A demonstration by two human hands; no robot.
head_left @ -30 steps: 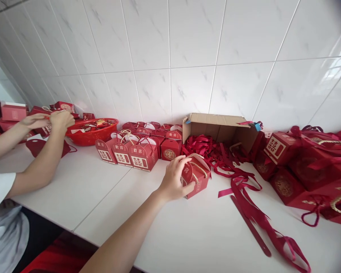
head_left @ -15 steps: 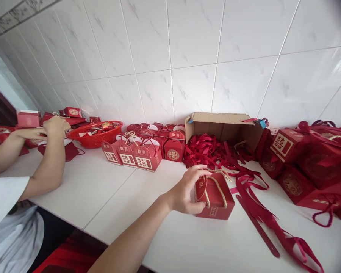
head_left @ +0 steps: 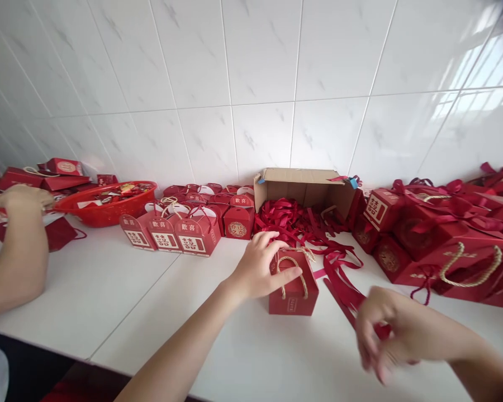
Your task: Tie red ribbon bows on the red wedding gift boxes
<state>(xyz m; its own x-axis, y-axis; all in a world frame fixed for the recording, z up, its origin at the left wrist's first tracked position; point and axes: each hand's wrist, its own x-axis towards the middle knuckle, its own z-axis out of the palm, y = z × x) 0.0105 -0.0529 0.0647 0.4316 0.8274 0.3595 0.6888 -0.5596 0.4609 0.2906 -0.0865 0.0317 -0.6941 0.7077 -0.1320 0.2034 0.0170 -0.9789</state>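
A small red gift box [head_left: 295, 298] with twisted cream rope handles stands upright on the white table. At its left side is my left hand [head_left: 260, 265], fingers spread and the thumb reaching across the top by the handles, with no firm grip visible. To the right my right hand [head_left: 379, 335] hangs over the table near the long red ribbons [head_left: 346, 282]. Its fingers are curled and smeared by motion. Red shows between them, and I cannot tell if that is held ribbon or ribbon behind.
Red candy boxes [head_left: 199, 234] stand in rows at the back, left of a cardboard box [head_left: 304, 176] spilling ribbons. Larger red boxes [head_left: 440, 245] are stacked at right. Farther left are a red basin [head_left: 104, 212] of packets and a co-worker's arm [head_left: 23, 240].
My view has turned right. My right hand has come in from the right. The left hand has loosened on the gift box, its thumb lifting from the front to over the top.
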